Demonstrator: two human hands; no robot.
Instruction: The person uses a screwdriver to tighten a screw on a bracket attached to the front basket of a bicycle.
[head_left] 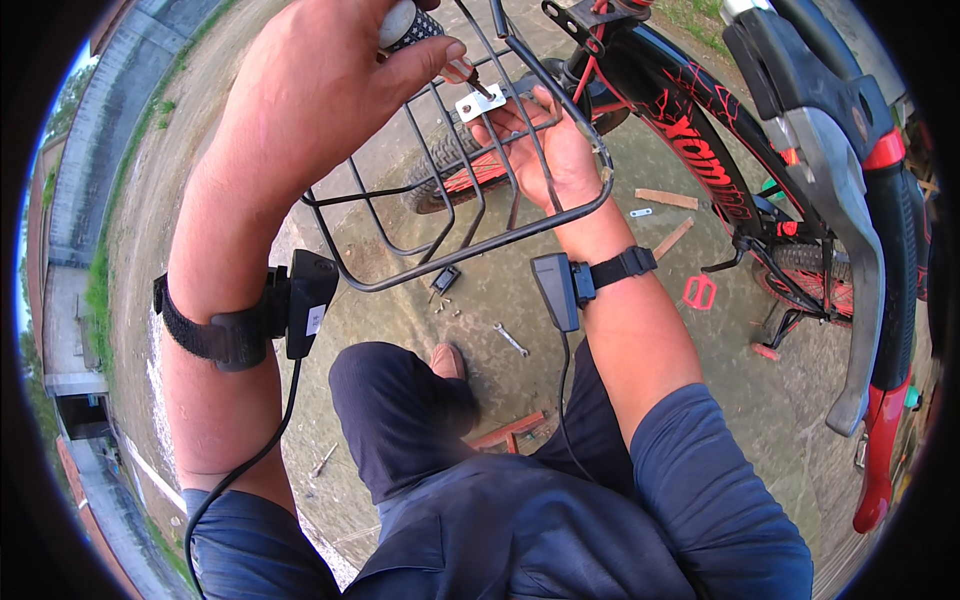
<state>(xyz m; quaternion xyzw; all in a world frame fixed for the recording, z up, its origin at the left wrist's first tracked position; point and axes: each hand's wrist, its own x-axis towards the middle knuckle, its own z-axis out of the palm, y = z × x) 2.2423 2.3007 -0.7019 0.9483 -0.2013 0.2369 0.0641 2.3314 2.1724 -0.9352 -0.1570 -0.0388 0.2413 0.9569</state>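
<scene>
My left hand (345, 70) is closed round a screwdriver (410, 30) with a pale end and a dark patterned grip. Its tip meets a small white plate (481, 103) with holes, which lies against the bars of a black wire basket (470, 243). Behind those bars is my right hand (555, 150), palm up, with its fingers curled at the back of the plate. What those fingers hold is hidden by the plate and wires. The basket sits at the front of a black and red bicycle (690, 130).
The handlebar's red and black grip (890, 330) and brake lever (845, 250) rise at the right. On the ground lie a wrench (511, 340), a red pedal (700, 292), wood strips (667, 199) and small hardware. Cables run from bands on both my forearms.
</scene>
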